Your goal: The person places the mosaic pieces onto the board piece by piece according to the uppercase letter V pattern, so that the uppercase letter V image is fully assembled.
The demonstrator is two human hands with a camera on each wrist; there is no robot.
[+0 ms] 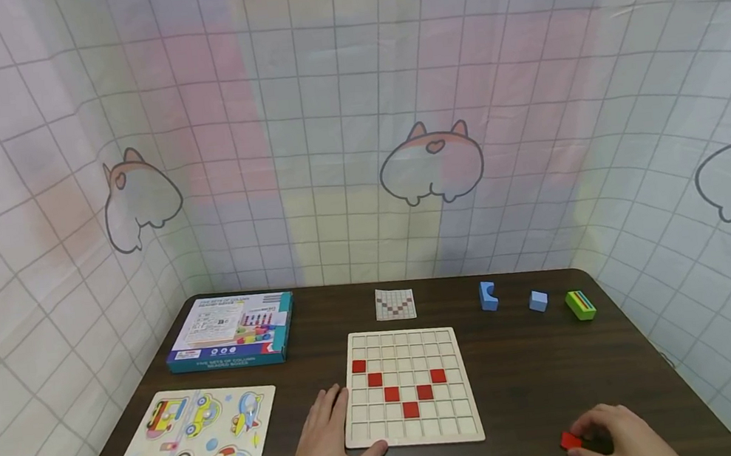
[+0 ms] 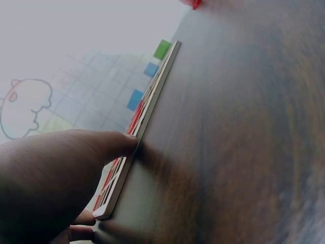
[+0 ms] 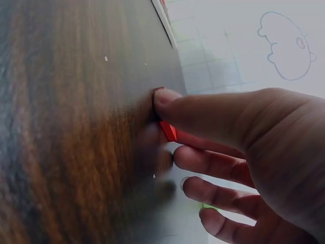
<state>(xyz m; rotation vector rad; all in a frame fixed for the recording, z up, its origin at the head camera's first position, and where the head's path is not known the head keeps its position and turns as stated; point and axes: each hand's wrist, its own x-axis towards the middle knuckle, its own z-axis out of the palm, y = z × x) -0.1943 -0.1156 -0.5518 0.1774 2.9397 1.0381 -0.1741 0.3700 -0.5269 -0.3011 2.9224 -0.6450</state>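
Note:
A pale gridded board (image 1: 448, 420) lies on the dark table, with several red square tiles (image 1: 411, 410) set in its cells in a V shape. My left hand (image 1: 327, 440) is at its lower left corner, straight fingers along the left side and thumb at the front edge; the left wrist view shows the thumb (image 2: 119, 145) against that edge. Off to the right, my right hand (image 1: 618, 435) pinches a small red tile (image 1: 570, 440) low over the tabletop. In the right wrist view the red tile (image 3: 168, 131) is partly hidden behind the thumb.
Behind the board lies a small pattern card (image 1: 395, 304). A blue notched block (image 1: 488, 296), a small blue block (image 1: 537, 301) and a green block (image 1: 581, 306) stand back right. At left are a boxed set (image 1: 229, 331) and a vehicle picture board (image 1: 189, 454).

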